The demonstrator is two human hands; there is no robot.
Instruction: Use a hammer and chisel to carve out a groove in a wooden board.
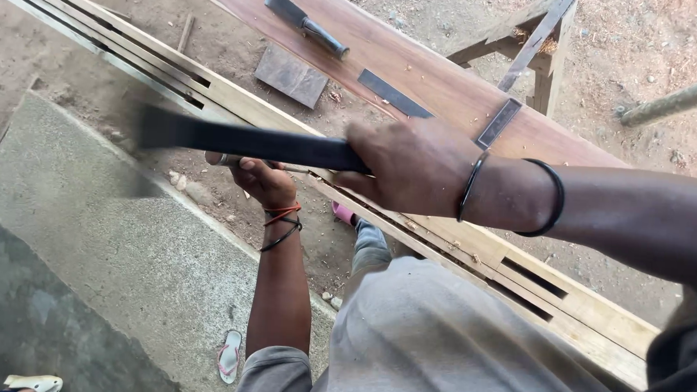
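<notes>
My right hand (pixel 412 169) grips a dark blade (pixel 241 140) raised over the slotted frame (pixel 472 244); my left hand (pixel 259 176) pinches a chisel (pixel 229 159) beneath. A mistimed blow could strike the fingers.

My right hand (pixel 412 169) closes on a long, dark, matt bar (pixel 241 140), blurred, its material hard to tell. My left hand (pixel 261 176) grips a small, pale metal-looking piece (pixel 226 160). The pale wooden frame (pixel 472 244) looks sanded and dull. A reddish plank (pixel 417 70) has a smoother, faintly glossy face and carries flat grey steel blades (pixel 392 94). The ground (pixel 645 52) is rough, sandy dirt; the slab (pixel 112 233) is grainy concrete. My trousers (pixel 452 342) are soft grey cloth.
</notes>
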